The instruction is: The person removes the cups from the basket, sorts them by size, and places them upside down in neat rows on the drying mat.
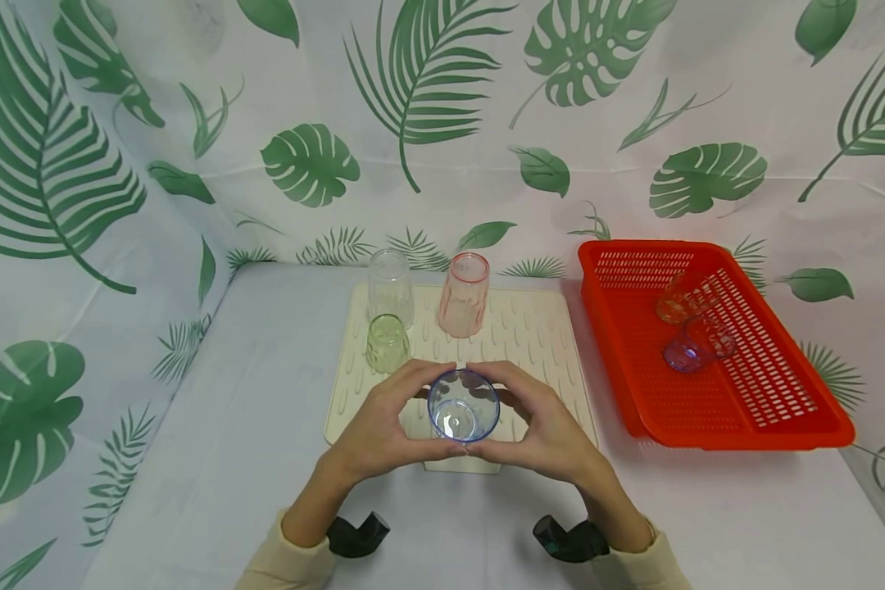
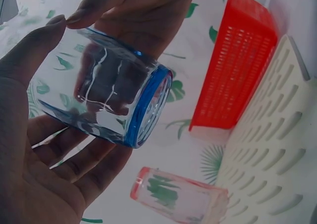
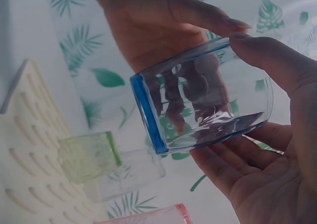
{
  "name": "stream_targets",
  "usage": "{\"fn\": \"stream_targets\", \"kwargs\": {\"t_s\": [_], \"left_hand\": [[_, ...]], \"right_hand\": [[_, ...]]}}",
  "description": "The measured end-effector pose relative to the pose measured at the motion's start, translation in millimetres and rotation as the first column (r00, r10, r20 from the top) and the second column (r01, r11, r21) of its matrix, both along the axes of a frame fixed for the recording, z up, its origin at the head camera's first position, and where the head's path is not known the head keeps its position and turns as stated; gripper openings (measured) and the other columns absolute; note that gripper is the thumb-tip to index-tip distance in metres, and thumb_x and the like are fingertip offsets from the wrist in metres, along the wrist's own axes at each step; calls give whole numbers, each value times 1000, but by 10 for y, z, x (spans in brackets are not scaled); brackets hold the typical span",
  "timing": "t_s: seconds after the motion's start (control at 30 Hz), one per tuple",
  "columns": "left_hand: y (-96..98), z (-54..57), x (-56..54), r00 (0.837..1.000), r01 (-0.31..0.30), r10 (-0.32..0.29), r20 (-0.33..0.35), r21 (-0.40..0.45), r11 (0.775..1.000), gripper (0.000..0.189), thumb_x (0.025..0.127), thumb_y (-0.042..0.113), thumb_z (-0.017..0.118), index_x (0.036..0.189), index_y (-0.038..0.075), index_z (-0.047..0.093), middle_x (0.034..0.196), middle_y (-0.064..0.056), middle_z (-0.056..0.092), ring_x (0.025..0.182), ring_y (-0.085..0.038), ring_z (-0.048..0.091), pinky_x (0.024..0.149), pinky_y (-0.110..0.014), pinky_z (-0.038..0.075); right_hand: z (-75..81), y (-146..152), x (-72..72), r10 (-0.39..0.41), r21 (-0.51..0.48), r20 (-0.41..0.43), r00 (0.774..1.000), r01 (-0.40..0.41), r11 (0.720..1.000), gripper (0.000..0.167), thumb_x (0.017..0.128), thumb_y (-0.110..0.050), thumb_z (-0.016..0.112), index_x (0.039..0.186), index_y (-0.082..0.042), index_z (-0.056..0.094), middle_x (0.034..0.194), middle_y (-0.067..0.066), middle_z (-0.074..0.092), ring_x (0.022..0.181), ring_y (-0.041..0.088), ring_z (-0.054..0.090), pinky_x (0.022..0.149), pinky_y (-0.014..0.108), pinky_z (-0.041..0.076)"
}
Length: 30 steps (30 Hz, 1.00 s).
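Observation:
Both hands hold a clear drinking glass with a blue tint (image 1: 463, 407) above the front of a cream drying mat (image 1: 538, 315). My left hand (image 1: 383, 426) curls round its left side and my right hand (image 1: 553, 426) round its right side, thumbs nearest me and their tips meeting. In the head view I look down into its open mouth. Both wrist views show its thick blue base (image 2: 147, 107), tilted and off the mat. Behind the hands, a small green glass (image 1: 388, 344), a tall clear glass (image 1: 391, 283) and a pink glass (image 1: 463, 303) stand on the mat.
A red plastic basket (image 1: 612, 360) with slotted walls stands to the right of the mat. Inside it lie a purple-tinted glass (image 1: 684, 354) and another see-through glass (image 1: 671, 307). A leaf-patterned cloth (image 1: 442, 197) hangs behind the white table (image 1: 265, 369).

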<state>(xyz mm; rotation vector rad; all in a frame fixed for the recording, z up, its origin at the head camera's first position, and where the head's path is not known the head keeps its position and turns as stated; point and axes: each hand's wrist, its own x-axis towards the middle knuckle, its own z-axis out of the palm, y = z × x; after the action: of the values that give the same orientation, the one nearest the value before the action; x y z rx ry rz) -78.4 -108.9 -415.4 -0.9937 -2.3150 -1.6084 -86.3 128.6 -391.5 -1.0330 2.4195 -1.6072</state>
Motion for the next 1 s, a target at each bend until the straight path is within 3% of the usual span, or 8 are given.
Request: {"fn": "stream_targets", "kwargs": {"t_s": [0.23, 0.6, 0.8, 1.0], "left_hand": [[10, -6, -3, 1000, 6, -5, -19, 28, 1000, 85, 69, 21, 93, 143, 12, 53, 131, -4, 60, 117, -18, 60, 95, -32, 58], [7, -5, -5, 998, -5, 9, -64, 59, 998, 83, 67, 27, 95, 138, 12, 56, 127, -4, 61, 115, -17, 60, 94, -31, 59], [-3, -10, -8, 997, -11, 15, -73, 64, 998, 81, 69, 30, 93, 138, 12, 56, 127, -5, 62, 115, -17, 61, 94, -31, 59], [-17, 10, -4, 997, -26, 31, -70, 71, 997, 79, 70, 31, 92, 138, 11, 56, 126, -4, 62, 115, -17, 61, 93, -32, 59]], "right_hand": [[5, 8, 4, 9, 4, -12, 1000, -9, 1000, 82, 72, -9, 90, 144, -12, 52, 136, 4, 59, 124, 17, 58, 104, 34, 54], [40, -11, 15, 42, 6, 6, 999, -42, 999, 89, 71, -9, 91, 147, -15, 47, 140, 5, 56, 127, 17, 56, 106, 28, 51], [-19, -31, -9, 47, 13, 26, 999, -48, 999, 90, 70, -11, 92, 147, -17, 46, 138, 3, 56, 125, 18, 57, 105, 29, 52], [-164, -101, -67, 83, 13, 72, 994, -84, 996, 80, 74, -18, 91, 142, -20, 50, 133, 1, 60, 121, 21, 60, 108, 32, 51]]}}
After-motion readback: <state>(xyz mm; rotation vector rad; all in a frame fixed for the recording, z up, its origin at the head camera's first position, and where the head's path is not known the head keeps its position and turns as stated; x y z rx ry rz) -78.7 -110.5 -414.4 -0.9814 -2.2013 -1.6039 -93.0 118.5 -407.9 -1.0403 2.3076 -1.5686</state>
